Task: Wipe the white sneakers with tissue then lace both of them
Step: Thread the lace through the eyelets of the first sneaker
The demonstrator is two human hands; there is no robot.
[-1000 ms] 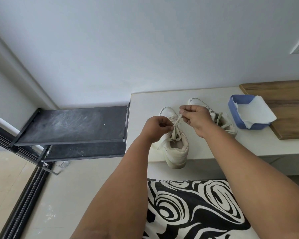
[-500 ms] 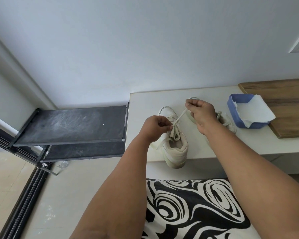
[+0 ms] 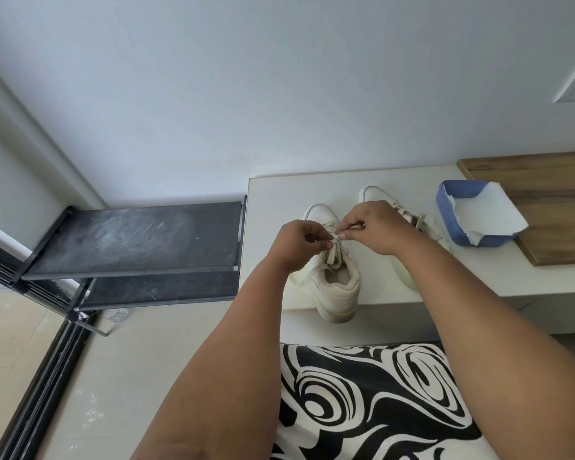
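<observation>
We see two white sneakers standing side by side on the pale bench (image 3: 266, 194), toes toward the wall. The nearer sneaker (image 3: 336, 287) sits at the front edge, its heel hanging a little over it; the second sneaker (image 3: 374, 193) stands just beside it to the right, largely hidden behind the right forearm. Both hands meet over the tongue of the nearer sneaker. The left hand (image 3: 297, 242) has its fingers curled and pinches the lace (image 3: 333, 252) between thumb and fingertips, and the right hand (image 3: 377, 227) pinches the same lace from the other side (the exact strand each one holds is too small for us to tell). The two hands almost touch above the eyelets. To the right, a blue tissue box (image 3: 445, 207) with a white sheet (image 3: 488, 214) spilling out rests partly on a wooden board (image 3: 551, 207). To the left of the bench stands a dark metal rack (image 3: 133, 237). A black-and-white patterned cloth (image 3: 372, 403) lies below, between the arms.
</observation>
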